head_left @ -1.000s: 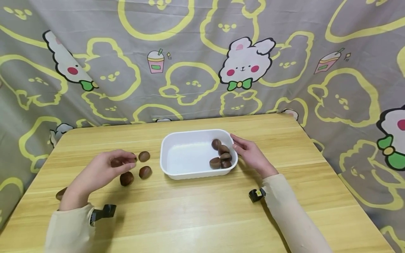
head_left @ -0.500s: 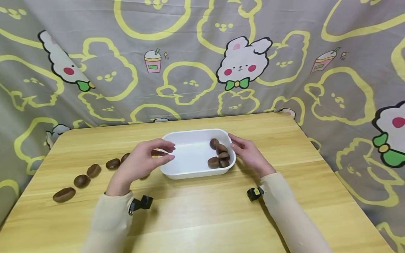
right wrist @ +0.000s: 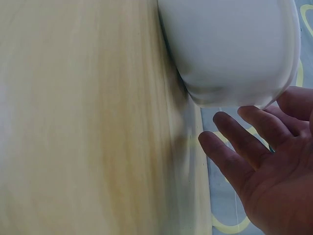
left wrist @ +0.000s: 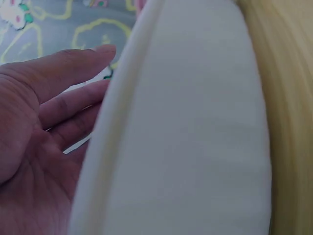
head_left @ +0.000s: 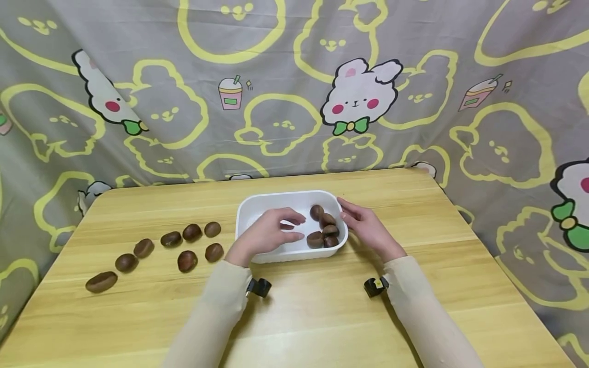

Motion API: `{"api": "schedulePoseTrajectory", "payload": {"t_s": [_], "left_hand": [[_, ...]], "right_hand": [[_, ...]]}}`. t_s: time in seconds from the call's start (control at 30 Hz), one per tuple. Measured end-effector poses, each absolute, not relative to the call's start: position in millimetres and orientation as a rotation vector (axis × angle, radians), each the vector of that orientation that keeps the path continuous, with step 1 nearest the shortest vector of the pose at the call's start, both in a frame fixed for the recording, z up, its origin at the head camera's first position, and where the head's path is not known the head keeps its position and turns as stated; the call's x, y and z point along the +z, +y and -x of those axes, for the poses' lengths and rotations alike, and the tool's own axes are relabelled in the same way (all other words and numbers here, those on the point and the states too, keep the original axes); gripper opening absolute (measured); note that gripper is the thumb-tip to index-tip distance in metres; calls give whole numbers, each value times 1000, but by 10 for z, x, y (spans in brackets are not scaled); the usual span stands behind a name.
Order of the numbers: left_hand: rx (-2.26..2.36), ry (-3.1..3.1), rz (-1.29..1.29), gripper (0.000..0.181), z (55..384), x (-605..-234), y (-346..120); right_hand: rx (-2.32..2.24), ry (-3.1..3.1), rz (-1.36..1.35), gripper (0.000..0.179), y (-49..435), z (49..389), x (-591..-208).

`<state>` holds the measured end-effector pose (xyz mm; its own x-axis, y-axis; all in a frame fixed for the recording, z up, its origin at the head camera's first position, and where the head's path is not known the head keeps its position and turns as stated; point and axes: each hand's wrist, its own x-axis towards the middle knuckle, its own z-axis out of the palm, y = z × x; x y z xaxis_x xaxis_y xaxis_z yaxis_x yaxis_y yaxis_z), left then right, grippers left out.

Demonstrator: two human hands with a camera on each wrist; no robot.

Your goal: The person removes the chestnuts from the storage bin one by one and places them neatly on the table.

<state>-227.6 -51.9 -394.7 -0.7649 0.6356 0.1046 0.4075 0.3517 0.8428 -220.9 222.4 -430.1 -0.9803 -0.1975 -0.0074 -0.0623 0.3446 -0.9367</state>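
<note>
Over the white plastic tray (head_left: 250, 250), my left hand (head_left: 267, 232) reaches with thumb and fingers apart. Nothing shows between its fingertips in the head view. In the left wrist view the palm of the left hand (left wrist: 39, 142) is bare, and the tray wall (left wrist: 186, 122) hides the fingertips. Several chestnuts (head_left: 315, 239) lie at the right end of the tray, just beyond those fingers. At the tray's right end my right hand (head_left: 368, 230) rests its fingertips along the outside. The right wrist view has its extended fingers (right wrist: 239, 142) right at the outer wall.
Left of the tray, several chestnuts (head_left: 171, 239) lie on the wooden table (head_left: 303, 312), most in a slanting row. Two more, including one chestnut (head_left: 187, 261), lie nearer the front. A patterned curtain (head_left: 276, 122) hangs behind the table.
My left hand has moved right from the chestnuts on the table, across the tray's left rim, to above the tray. My right hand stays at the tray's right end.
</note>
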Motion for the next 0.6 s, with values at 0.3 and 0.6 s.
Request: {"api": "schedulePoseTrajectory", "payload": {"t_s": [0.3,0.6], "left_hand": [[1151,2453,-881,34,2375,-4058,-223],[992,2466,-863,38,2422,-4130,-93]], "right_hand": [[-1710,2488,222,47,2217,2210,-4315],[-1676,2507,216,45,2121,2087,-4035]]}}
